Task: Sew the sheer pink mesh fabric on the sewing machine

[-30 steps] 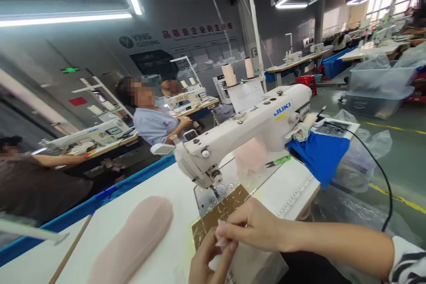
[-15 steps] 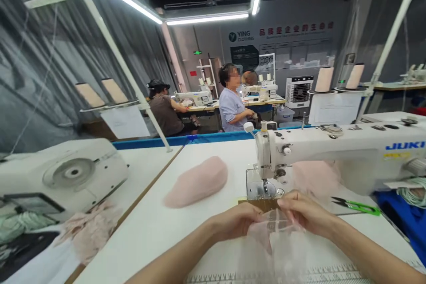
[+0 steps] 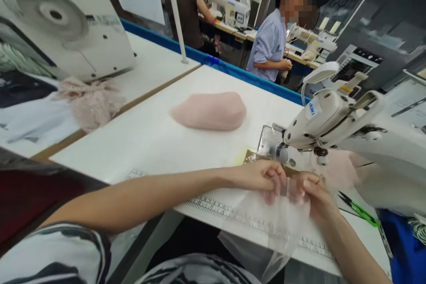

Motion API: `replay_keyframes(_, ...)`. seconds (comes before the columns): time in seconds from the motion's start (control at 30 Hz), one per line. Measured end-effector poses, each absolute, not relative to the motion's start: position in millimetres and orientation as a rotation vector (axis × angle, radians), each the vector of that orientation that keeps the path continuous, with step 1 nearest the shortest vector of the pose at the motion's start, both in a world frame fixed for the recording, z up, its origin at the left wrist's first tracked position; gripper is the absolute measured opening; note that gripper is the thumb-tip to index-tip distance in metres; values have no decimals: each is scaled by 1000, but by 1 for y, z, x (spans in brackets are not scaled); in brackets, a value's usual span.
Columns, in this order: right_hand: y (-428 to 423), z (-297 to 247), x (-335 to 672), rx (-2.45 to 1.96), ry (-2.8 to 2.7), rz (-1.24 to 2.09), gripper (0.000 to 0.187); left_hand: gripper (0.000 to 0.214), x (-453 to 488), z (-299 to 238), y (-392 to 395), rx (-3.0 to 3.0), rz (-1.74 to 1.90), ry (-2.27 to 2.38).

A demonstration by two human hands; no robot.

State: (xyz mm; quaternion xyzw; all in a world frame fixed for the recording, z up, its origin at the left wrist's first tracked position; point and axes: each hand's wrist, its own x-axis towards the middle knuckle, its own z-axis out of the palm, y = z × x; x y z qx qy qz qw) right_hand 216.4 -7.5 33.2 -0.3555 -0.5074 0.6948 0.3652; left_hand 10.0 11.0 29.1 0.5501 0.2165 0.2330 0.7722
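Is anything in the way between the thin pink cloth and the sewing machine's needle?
Nothing visible. The left hand and right hand pinch the sheer pale pink cloth just before the needle end of the white sewing machine. The green thread snips lie off to the right.

The sheer pink fabric (image 3: 282, 219) veils the fingertips of the left hand (image 3: 261, 176) and the right hand (image 3: 316, 195) where they pinch it, so each grip shows only dimly through the cloth. The sewing machine (image 3: 349, 128) is cut off by the right edge, and its head hides the needle. The ruler marks (image 3: 213, 207) on the table (image 3: 149, 142) are too small to read. A second machine (image 3: 56, 17) is cropped at the upper left, and a blue cloth (image 3: 399, 248) at the lower right corner.
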Motion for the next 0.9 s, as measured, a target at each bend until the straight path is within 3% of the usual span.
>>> replay_keyframes(0.17, -10, 29, 217, -869, -1303, 1819, 35, 25, 11, 33, 9, 1220, 509, 490)
replay_keyframes(0.3, -8, 26, 214, -815, -1317, 1808, 32, 8, 11, 38, 9, 1116, 513, 554)
replay_keyframes(0.47, -9, 29, 209, -806, -1273, 1771, 29, 29, 10, 41, 4, 1213, 569, 560)
replay_keyframes(0.6, -10, 32, 208, -879, -1217, 1752, 31, 9, 6, 38, 9, 1225, 531, 562)
replay_keyframes(0.73, -7, 32, 210, -893, -1227, 1738, 34, 17, 2, 35, 18, 1211, 519, 595)
replay_keyframes(0.9, -9, 33, 212, -941, -1228, 1712, 24, 11, 1, 36, 16, 1229, 526, 600)
